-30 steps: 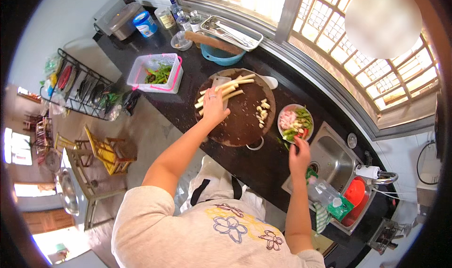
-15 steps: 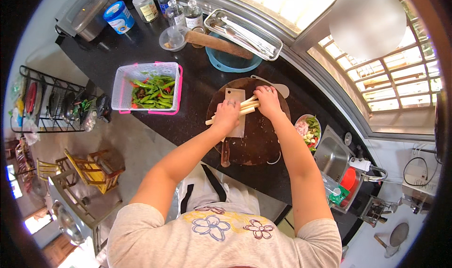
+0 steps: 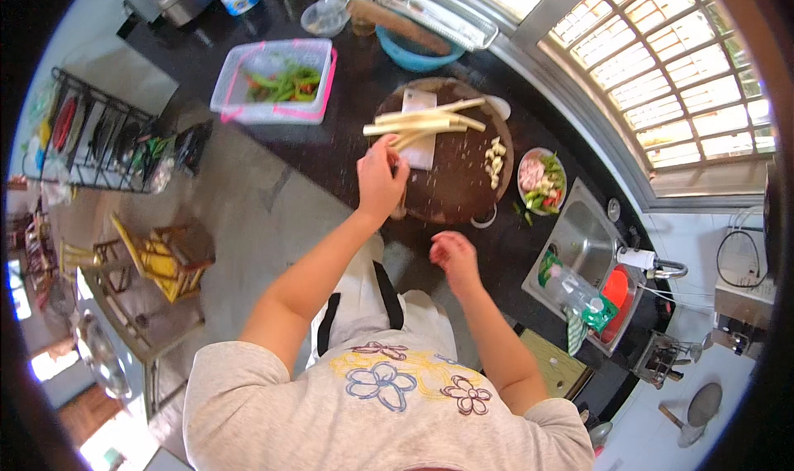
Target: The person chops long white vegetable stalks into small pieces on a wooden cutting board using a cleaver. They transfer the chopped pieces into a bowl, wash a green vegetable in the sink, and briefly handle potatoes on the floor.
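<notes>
A round dark wooden cutting board [image 3: 455,186] lies on the black counter [image 3: 331,153]. Several long pale stalks [image 3: 423,119] lie across its far left side, over the flat blade of a cleaver [image 3: 420,140]. My left hand [image 3: 380,180] is at the board's left edge, fingers curled on the near ends of the stalks. My right hand [image 3: 453,256] hovers off the board near the counter's front edge, holding nothing, fingers loosely apart. Small pale chopped pieces [image 3: 495,157] sit on the board's right side.
A bowl of chopped vegetables [image 3: 542,181] stands right of the board, with a steel sink [image 3: 583,243] beyond. A clear pink-rimmed box of green beans [image 3: 277,82], a blue bowl [image 3: 413,53] and a metal tray [image 3: 438,12] lie farther off. A dish rack [image 3: 107,136] and yellow stool [image 3: 161,256] stand left.
My right hand has left the stalks and drawn back toward the counter's front edge. My left hand stays on the stalks. The camera view has shifted.
</notes>
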Demonstrator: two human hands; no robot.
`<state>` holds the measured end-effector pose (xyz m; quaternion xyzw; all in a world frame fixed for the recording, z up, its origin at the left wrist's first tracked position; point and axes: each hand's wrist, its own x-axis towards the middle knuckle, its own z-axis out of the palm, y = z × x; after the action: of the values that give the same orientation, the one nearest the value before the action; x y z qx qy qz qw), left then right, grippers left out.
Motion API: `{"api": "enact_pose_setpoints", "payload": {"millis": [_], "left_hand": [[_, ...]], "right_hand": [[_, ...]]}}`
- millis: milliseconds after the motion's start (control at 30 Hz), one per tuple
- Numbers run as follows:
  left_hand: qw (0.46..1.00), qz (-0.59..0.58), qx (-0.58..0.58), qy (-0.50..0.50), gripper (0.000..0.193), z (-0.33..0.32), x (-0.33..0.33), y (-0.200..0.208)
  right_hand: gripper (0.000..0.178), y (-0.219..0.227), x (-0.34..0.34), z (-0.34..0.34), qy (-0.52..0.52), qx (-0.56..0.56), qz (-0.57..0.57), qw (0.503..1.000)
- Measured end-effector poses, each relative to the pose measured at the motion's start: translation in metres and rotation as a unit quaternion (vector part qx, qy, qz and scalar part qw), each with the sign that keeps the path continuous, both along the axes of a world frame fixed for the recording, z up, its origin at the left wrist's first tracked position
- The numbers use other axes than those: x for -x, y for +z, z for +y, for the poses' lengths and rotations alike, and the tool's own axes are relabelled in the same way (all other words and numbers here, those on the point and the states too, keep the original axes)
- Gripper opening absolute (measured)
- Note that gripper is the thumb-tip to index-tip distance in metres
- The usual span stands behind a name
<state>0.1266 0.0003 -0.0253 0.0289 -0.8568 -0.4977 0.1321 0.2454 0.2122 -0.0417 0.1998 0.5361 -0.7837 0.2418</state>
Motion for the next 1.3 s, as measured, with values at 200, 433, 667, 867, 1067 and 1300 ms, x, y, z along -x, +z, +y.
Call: {"api": "enact_pose_setpoints", "payload": {"millis": [200, 433, 667, 867, 1067, 1300], "left_hand": [[0.948, -0.046, -0.283, 0.140, 0.042, 0.029, -0.177, -0.033], [0.876, -0.286, -0.340, 0.187, 0.049, 0.059, -0.242, -0.150], [0.774, -0.305, -0.535, 0.149, 0.051, 0.076, -0.249, -0.137], [0.625, -0.268, -0.718, 0.148, 0.048, 0.065, -0.287, -0.128], [0.505, -0.367, -0.751, 0.216, 0.045, 0.051, -0.345, -0.123], [0.583, -0.358, -0.698, 0.212, 0.038, 0.068, -0.389, -0.117]], "right_hand": [[0.019, -0.107, -0.105, -0.004, -0.168, 0.230, -0.268, 0.920], [0.023, -0.174, -0.082, 0.006, -0.346, 0.353, -0.192, 0.848], [0.035, -0.139, -0.109, -0.005, -0.303, 0.274, -0.064, 0.911], [0.040, -0.125, -0.172, 0.007, -0.240, 0.262, -0.110, 0.928], [0.021, -0.090, -0.205, 0.037, -0.025, -0.007, -0.128, 0.991], [0.014, -0.091, -0.101, -0.026, 0.255, -0.226, -0.009, 0.940]]}}
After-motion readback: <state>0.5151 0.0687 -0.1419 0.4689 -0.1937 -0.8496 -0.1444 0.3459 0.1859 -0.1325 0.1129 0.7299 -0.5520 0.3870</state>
